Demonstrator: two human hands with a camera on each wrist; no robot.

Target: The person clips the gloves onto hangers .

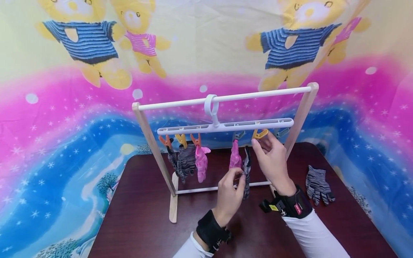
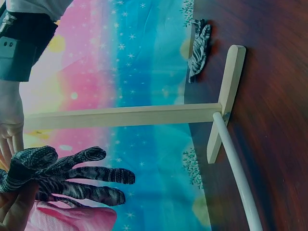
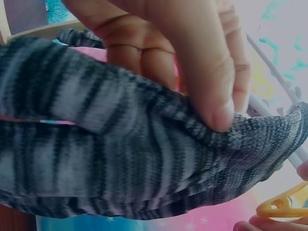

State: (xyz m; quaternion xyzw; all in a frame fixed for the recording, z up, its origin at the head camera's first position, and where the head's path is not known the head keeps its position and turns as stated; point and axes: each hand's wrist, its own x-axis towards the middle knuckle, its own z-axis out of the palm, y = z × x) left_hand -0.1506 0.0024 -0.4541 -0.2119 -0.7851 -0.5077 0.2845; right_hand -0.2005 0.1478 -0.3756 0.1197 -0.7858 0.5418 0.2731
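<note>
My left hand (image 1: 229, 193) pinches a grey-and-black striped knitted glove (image 1: 246, 175) between thumb and fingers; the glove's fingers dangle downward. My right hand (image 1: 273, 163) holds a yellow clothespin (image 1: 260, 134) that hangs from a white clip hanger (image 1: 258, 124). In the right wrist view, the thumb of my left hand (image 3: 207, 72) presses on the knitted glove (image 3: 130, 149), and the yellow clothespin (image 3: 284, 204) sits between fingertips at the lower right. The left wrist view has the glove (image 2: 82, 178) with its fingers spread, apart from the clothespin.
The hanger hooks over a wooden-ended drying rack (image 1: 258, 95). Orange and yellow clothespins on its left hold dark knitted gloves (image 1: 187, 161) and a pink glove (image 1: 201, 165). A grey clothespin (image 1: 239, 135) holds another pink glove (image 1: 235, 156). Another striped glove (image 1: 318, 185) lies on the table (image 1: 135, 215) at right.
</note>
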